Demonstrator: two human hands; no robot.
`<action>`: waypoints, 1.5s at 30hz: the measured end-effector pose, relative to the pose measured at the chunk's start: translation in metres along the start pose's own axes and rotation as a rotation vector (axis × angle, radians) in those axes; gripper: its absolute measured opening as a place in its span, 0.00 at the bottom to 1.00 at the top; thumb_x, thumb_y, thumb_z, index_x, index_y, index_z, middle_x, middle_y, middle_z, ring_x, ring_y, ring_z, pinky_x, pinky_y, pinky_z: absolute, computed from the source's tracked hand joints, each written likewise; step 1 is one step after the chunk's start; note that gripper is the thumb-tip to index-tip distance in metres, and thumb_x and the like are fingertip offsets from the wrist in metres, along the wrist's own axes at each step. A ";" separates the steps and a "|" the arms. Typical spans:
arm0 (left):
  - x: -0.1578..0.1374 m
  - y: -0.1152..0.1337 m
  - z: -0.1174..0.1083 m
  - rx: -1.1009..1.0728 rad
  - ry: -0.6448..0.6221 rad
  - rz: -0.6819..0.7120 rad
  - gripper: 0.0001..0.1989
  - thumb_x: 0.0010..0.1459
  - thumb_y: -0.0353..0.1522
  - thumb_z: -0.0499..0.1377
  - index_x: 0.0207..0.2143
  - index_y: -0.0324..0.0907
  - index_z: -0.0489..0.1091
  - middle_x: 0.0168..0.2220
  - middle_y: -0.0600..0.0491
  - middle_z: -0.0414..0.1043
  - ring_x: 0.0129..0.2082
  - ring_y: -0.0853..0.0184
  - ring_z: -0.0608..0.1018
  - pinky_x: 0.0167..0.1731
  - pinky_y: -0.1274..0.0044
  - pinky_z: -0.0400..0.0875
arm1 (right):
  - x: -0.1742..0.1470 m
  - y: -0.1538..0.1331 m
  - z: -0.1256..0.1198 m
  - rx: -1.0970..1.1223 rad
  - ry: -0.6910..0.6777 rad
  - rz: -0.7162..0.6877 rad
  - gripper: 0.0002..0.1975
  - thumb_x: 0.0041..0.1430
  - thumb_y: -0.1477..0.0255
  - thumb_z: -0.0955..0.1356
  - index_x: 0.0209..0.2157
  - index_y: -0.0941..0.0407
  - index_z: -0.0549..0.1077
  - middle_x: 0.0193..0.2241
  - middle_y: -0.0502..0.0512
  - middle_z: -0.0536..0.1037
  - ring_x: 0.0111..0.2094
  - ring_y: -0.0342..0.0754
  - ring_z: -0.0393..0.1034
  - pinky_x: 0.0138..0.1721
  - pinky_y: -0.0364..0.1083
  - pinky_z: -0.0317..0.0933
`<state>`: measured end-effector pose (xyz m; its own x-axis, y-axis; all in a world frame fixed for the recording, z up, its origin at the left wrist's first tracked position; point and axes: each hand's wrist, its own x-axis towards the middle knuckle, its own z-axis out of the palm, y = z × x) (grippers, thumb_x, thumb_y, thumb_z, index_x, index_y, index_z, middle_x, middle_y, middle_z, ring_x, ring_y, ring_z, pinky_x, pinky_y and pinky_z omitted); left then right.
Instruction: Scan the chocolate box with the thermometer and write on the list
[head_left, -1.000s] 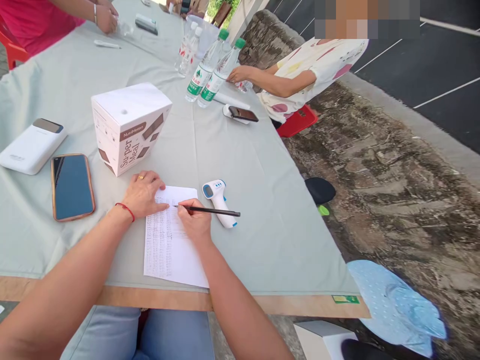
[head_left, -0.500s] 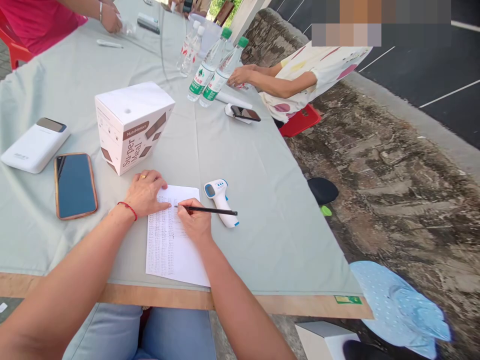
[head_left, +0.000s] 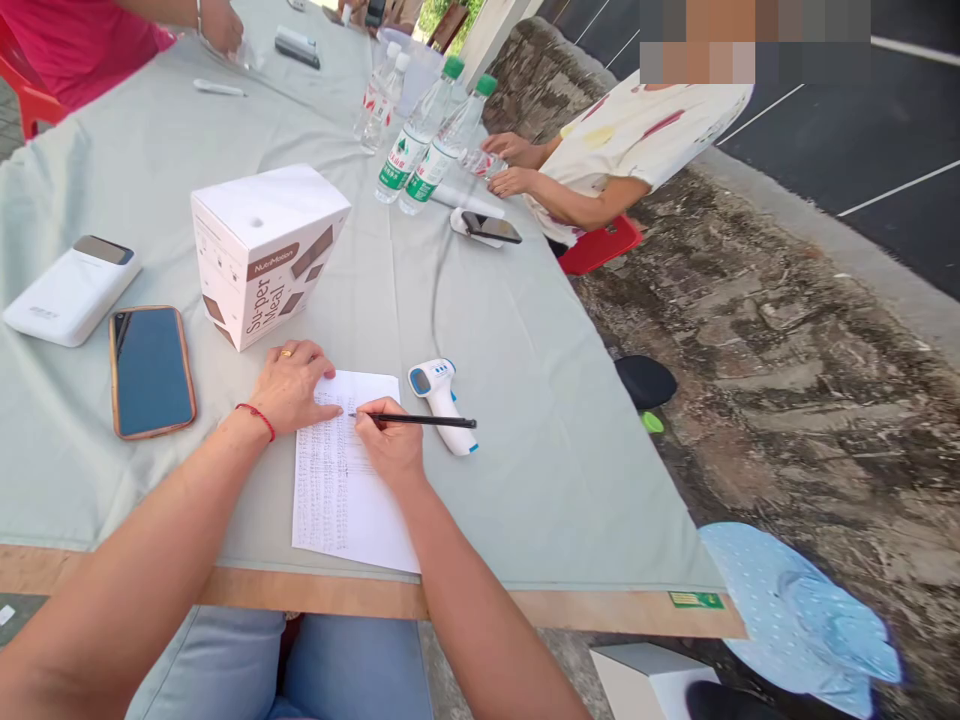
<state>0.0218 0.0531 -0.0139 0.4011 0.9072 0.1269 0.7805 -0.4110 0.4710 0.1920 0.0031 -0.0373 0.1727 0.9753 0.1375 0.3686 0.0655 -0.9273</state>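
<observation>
You get bright, even daylight across the tablecloth (head_left: 487, 330), with only soft shadows under the box (head_left: 266, 250). Wide-angle bending stretches the edges, worst toward 5 o'clock. At 1 o'clock a face is pixelated.

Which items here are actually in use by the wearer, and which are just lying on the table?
In use: left hand flat on the paper sheet; right hand gripping the black pen, tip on the sheet.

Lying about: thermometer, phone, power bank, carton, water bottles.
</observation>
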 end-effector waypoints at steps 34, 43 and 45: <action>-0.001 0.002 -0.001 0.003 0.000 -0.002 0.20 0.45 0.42 0.68 0.39 0.42 0.70 0.48 0.49 0.67 0.51 0.55 0.65 0.54 0.63 0.58 | 0.000 0.006 0.000 0.006 0.019 -0.003 0.08 0.43 0.64 0.64 0.22 0.55 0.68 0.19 0.48 0.69 0.21 0.45 0.62 0.25 0.43 0.59; -0.001 0.001 -0.001 0.000 0.000 -0.001 0.20 0.45 0.41 0.68 0.39 0.42 0.70 0.48 0.49 0.67 0.51 0.55 0.65 0.53 0.62 0.58 | 0.000 0.004 0.000 -0.009 0.013 -0.007 0.08 0.44 0.64 0.64 0.22 0.54 0.68 0.18 0.47 0.68 0.21 0.44 0.61 0.24 0.43 0.59; -0.001 0.001 -0.001 -0.002 0.002 -0.002 0.20 0.46 0.42 0.67 0.39 0.42 0.70 0.48 0.48 0.67 0.51 0.55 0.65 0.53 0.62 0.58 | -0.001 0.004 0.000 -0.007 0.016 -0.002 0.08 0.44 0.64 0.64 0.22 0.54 0.68 0.18 0.47 0.68 0.21 0.44 0.61 0.24 0.43 0.59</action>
<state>0.0219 0.0522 -0.0128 0.3986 0.9082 0.1277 0.7802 -0.4090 0.4733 0.1938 0.0028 -0.0414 0.1862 0.9718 0.1449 0.3758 0.0659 -0.9244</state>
